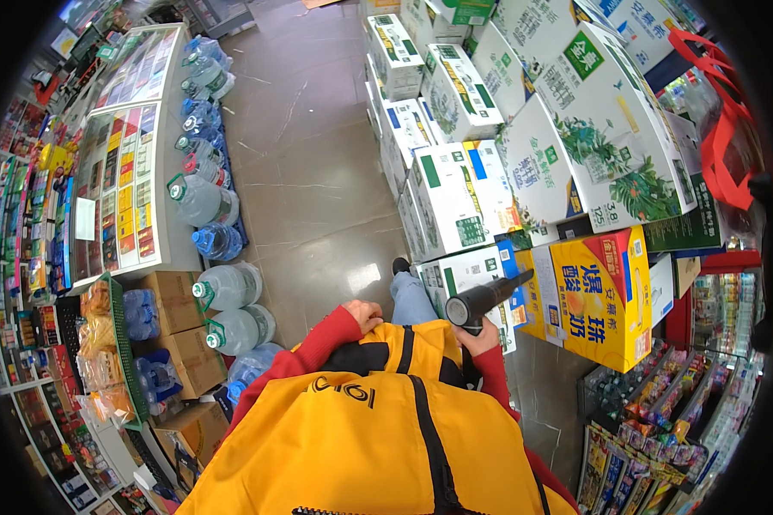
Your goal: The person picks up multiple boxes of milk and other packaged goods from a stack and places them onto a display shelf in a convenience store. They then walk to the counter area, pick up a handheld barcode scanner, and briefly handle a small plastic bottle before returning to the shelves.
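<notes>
My right hand (483, 336) is closed around the handle of a dark handheld device (483, 301), which looks like a small cordless vacuum or blower. Its narrow black nozzle points right, over a yellow drink carton (602, 296) and beside a white milk carton (464, 277). At the left edge of the yellow vest (373, 438), my left hand (362, 315) hangs with bent fingers near the cloth; whether it touches the vest is unclear, and no object shows in it.
Stacked milk cartons (454, 196) line the right. Large water bottles (229, 286) stand along a glass display counter (119, 187) at left, near cardboard boxes (193, 360) and a green basket (125, 347). A snack rack (657, 412) stands lower right. Tiled floor (309, 154) runs between.
</notes>
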